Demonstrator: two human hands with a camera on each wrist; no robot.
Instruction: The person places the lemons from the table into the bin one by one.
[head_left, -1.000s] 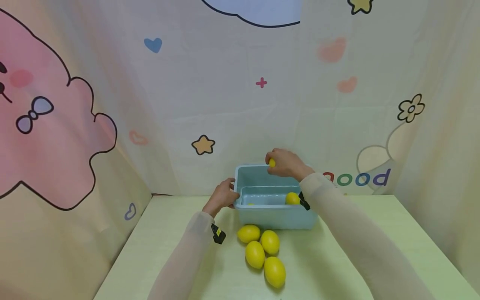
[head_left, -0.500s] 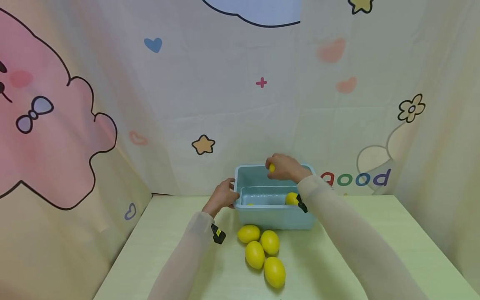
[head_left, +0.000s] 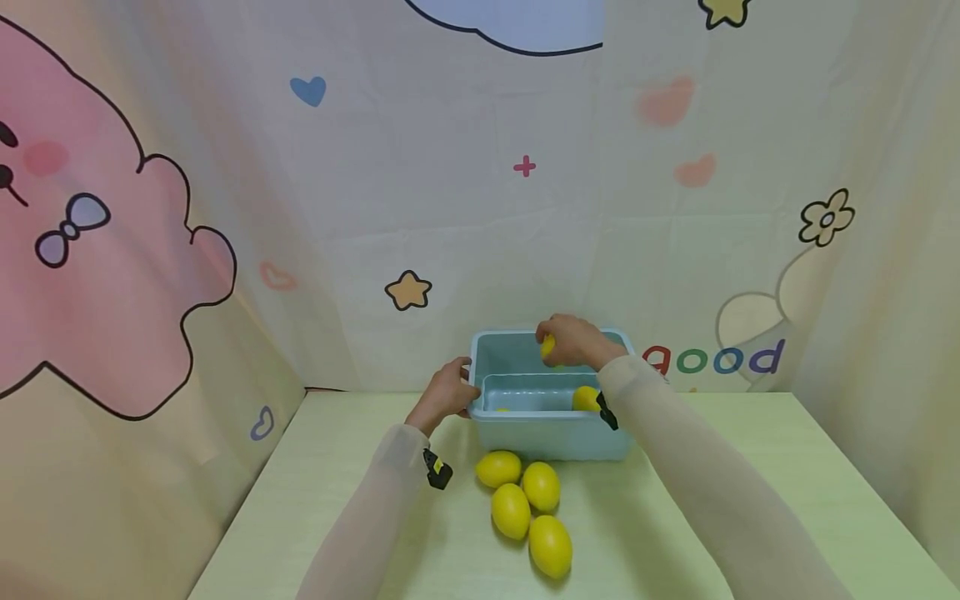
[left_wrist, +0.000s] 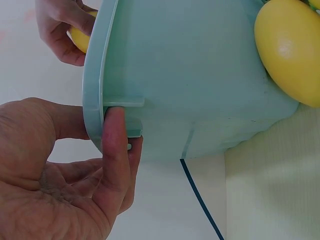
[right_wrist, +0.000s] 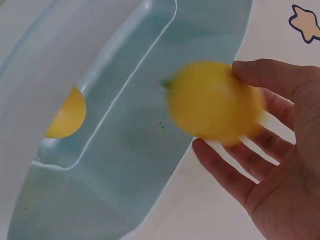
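My left hand (head_left: pixel 447 389) grips the left end of a light blue plastic bin (head_left: pixel 551 437); in the left wrist view its fingers (left_wrist: pixel 116 150) lie under the rim, next to a small ridge. Over the bin's far part is my right hand (head_left: pixel 573 340), its thumb and fingers around a yellow lemon (right_wrist: pixel 215 102). That lemon looks blurred in the right wrist view, with a green tip pointing into the bin. Inside the bin rests another lemon (head_left: pixel 585 398), partly hidden by the front wall, and a sliver of yellow shows at the left.
Several lemons (head_left: pixel 511 511) lie grouped on the pale green table (head_left: pixel 645 533) in front of the bin. A printed cloth (head_left: pixel 465 217) hangs close behind the bin, with more cloth at both sides.
My right hand has come down slightly toward the bin with the lemon, and more of that lemon shows below the fingers. The left hand and the bin have stayed put.
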